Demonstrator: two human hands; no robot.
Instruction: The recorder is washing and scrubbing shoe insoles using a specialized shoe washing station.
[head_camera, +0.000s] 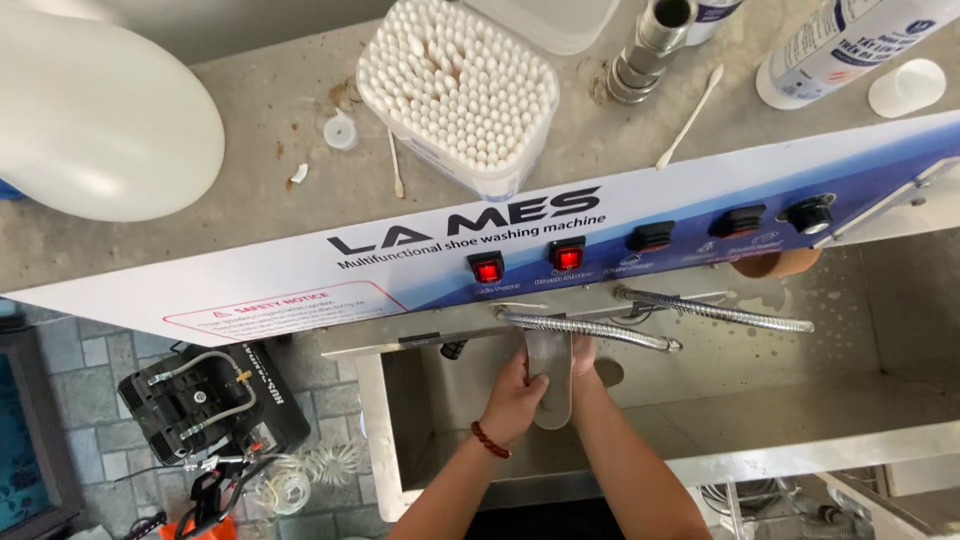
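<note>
- Steel basin (400, 440): deep, wet; sits below a slanted control panel (300, 270) with two lit red switches (487, 268).
- Flexible metal hoses (590, 328): two, lying across the basin top, above the hands.
- Grey insole (550, 375): upright inside the basin, under the nearer hose.
- Left hand (512, 400): closed around the insole's left edge.
- Right hand (585, 352): mostly hidden behind the insole, gripping it.
- Risk: wet insole could slip into the basin; splashes might reach the switches.
</note>
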